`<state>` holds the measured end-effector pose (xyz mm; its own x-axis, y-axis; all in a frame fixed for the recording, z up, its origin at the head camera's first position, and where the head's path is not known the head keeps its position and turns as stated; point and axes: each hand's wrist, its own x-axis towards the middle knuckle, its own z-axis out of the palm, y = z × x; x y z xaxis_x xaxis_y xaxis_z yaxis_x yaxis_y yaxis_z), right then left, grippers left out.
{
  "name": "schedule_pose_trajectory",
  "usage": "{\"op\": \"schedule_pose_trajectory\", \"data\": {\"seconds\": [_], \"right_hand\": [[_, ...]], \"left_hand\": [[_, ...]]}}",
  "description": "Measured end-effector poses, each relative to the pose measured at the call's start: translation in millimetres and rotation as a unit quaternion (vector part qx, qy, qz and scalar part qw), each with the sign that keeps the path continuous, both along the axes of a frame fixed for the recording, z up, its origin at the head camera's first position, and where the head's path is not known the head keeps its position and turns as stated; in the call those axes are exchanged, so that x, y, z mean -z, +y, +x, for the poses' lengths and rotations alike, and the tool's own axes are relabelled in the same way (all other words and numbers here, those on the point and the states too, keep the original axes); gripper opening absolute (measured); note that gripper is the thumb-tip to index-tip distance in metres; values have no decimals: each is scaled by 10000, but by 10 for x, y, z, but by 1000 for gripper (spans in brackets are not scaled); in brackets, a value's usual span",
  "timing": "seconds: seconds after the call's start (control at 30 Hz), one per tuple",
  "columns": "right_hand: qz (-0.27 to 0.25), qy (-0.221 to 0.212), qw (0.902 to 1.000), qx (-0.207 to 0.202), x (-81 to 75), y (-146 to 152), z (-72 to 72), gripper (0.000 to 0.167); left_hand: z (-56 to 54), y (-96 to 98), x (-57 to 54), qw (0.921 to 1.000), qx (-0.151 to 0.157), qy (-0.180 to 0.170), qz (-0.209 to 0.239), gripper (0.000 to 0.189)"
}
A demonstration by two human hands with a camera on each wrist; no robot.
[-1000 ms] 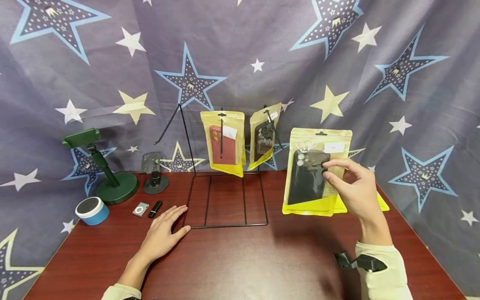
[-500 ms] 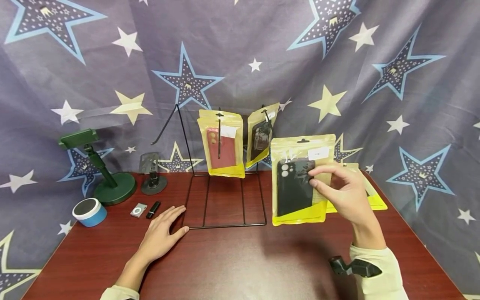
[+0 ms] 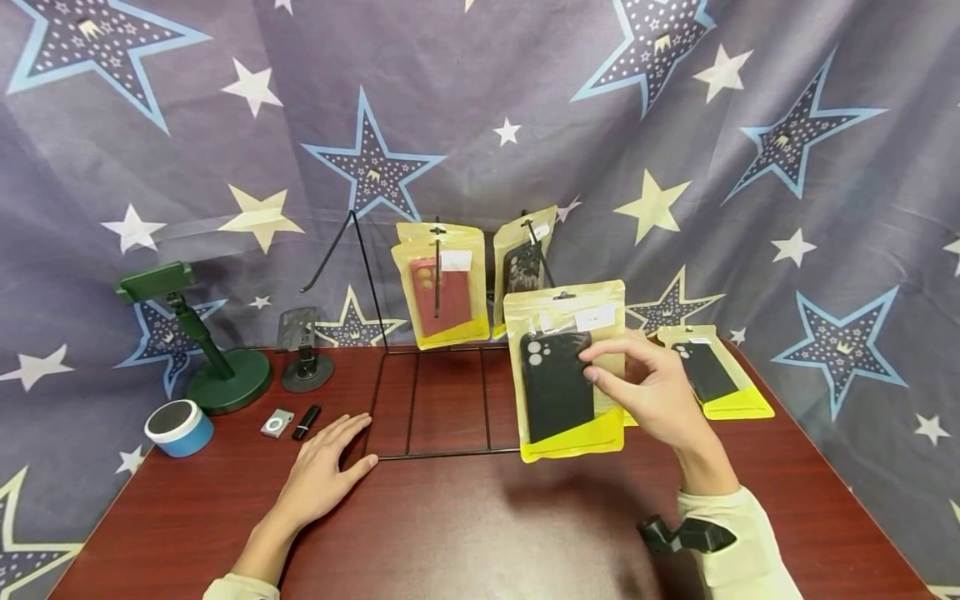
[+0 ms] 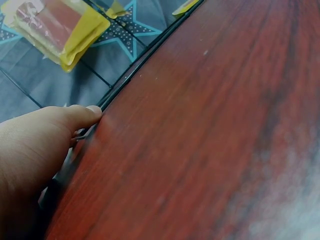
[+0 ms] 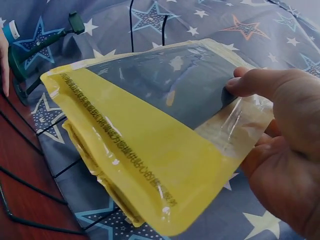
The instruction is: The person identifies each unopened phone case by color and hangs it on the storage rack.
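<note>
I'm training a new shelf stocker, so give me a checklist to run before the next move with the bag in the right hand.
1. Right hand grips the black-case bag: ok, it pinches the bag through the front.
2. Hang hole uncovered: ok, nothing blocks it in the head view.
3. Left hook free: ok, no bag hangs on it.
4. Left hand at the wire rack: ok, it touches the base; how firmly, the pictures don't show.
5. Hang hole on a hook: not ok, no hook passes through it.
6. Held bag apart from the rear hanging bag: cannot tell, they overlap in the head view.
</note>
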<state>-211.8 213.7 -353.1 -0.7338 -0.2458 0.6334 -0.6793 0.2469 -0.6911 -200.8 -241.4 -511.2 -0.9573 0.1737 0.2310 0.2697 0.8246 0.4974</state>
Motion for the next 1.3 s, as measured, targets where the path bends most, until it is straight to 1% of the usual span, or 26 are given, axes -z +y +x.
{"op": "schedule_pose_trajectory", "data": {"seconds": [0.2, 0.47, 0.53, 0.67, 0.73, 0.87, 0.97, 1.2, 1.3], "right_hand": [[-45, 129, 9999, 7, 36, -46, -50, 29], [-4, -194, 9997, 165, 91, -97, -164, 23], [-26, -220, 9996, 186, 96, -115, -204, 22], [-85, -269, 9993, 240, 95, -148, -302, 21], [-116, -365, 9988, 307, 92, -159, -354, 20], [-226, -552, 9970, 502, 90, -197, -457, 19], [-360, -574, 9957, 629, 91, -245, -547, 20], [-640, -673, 9928, 750, 86, -310, -755, 20], [-815, -826, 9910, 672, 79, -333, -847, 20]], "left_hand": [[-1, -4, 1, 10000, -7, 20, -11, 64], [-2, -2, 1, 10000, -11, -13, -12, 64], [2, -2, -2, 10000, -16, -30, 0, 65], [6, 2, -11, 10000, -4, -55, 7, 65], [5, 6, -14, 10000, 3, -56, -2, 65], [1, 16, -23, 10000, 12, -49, -3, 65], [2, 16, -28, 10000, 2, -54, 3, 65], [10, 9, -24, 10000, -7, -70, 5, 65], [8, 10, -23, 10000, -5, -65, 10, 65]]}}
